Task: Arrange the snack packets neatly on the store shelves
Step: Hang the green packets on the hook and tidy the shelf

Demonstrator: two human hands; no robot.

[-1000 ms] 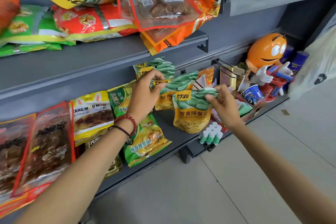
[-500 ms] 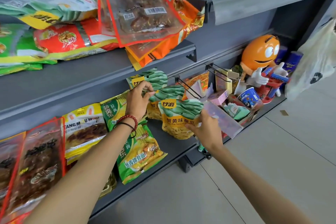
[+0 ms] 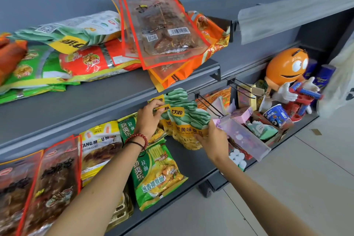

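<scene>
Standing on the lower shelf [image 3: 191,163], the front bean packet [image 3: 189,125] looks light, puffy and slippery, so we judge its flat sealed edges safest to hold. Fingers of our right hand [image 3: 213,141] curl round its lower side; our left hand [image 3: 148,119] pinches the tops of the packets behind [image 3: 176,96].

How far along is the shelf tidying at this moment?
Looks done: lower-shelf packets at left lean side by side. In hand: left hand pinches the top of a rear bean packet, right hand grips the front bean packet. Left: upper-shelf packets lie heaped, overlapping.
</scene>
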